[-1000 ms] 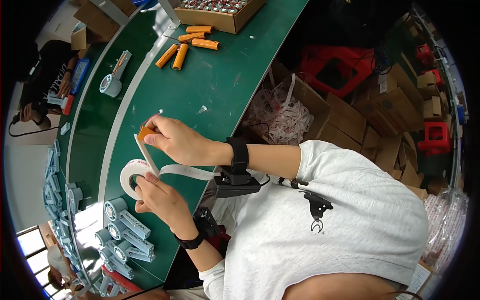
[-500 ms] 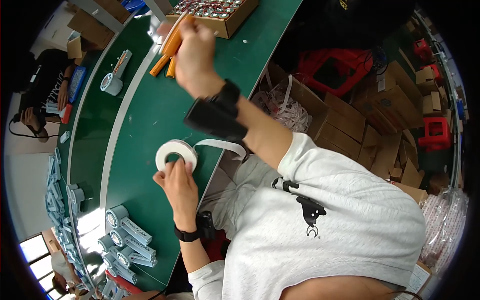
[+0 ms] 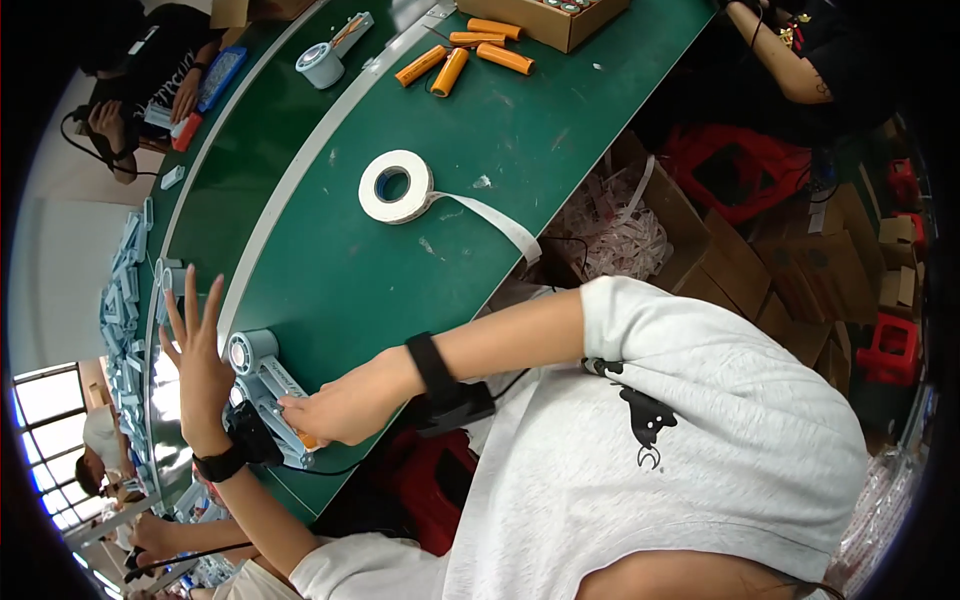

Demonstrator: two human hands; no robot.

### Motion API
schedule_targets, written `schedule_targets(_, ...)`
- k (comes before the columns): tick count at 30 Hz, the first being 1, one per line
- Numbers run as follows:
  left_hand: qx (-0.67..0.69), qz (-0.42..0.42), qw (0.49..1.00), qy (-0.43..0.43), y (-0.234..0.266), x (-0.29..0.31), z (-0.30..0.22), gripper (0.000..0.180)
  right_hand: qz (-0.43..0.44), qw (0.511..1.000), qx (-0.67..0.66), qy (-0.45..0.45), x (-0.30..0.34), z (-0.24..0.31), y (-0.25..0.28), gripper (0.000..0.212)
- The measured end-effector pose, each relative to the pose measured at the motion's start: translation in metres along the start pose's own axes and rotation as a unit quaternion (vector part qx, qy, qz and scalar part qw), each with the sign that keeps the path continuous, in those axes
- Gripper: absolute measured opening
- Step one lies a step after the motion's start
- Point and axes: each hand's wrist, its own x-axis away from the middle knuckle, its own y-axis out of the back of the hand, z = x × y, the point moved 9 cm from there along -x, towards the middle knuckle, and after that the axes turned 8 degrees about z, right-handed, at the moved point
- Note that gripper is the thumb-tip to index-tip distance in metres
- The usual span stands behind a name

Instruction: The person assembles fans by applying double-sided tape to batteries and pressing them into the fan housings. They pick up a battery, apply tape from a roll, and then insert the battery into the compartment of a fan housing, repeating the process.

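My right hand (image 3: 350,402) is closed beside the light-blue handheld fans at the table's lower left. An orange cylindrical battery (image 3: 308,440) peeks out beneath its fingers, mostly hidden, close to a fan's handle. My left hand (image 3: 203,375) is raised over the same group with fingers spread, holding nothing. One fan (image 3: 252,352) lies with its round head toward the far side and its handle reaching to my right fingers. Other fans lie partly behind my hands. A roll of white tape (image 3: 397,187) rests farther up the table, its loose strip trailing to the near edge.
Several orange batteries (image 3: 450,72) lie near a cardboard box (image 3: 560,25) at the top. A fan (image 3: 320,65) sits on the darker green strip beyond the metal rail. Co-workers sit across and at the upper right. A carton of white strips (image 3: 630,230) stands beside the table.
My right hand has come down from the upper table to the fans, leaving several batteries behind. My left hand has released the tape roll and spread open over the fans. The view has shifted.
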Motion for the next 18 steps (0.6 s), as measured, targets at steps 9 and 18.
schedule_targets(9, 0.288, 0.209, 0.935, -0.007, -0.090, 0.041, -0.007, 0.043, 0.169, 0.954, 0.218, -0.118, 0.038, -0.005, 0.008, 0.015)
schedule_targets(18, 0.144, -0.077, 0.969, -0.186, -0.039, 0.036, -0.128, 0.025, 0.193, 0.926, 0.244, -0.214, 0.141, 0.025, 0.040, 0.014)
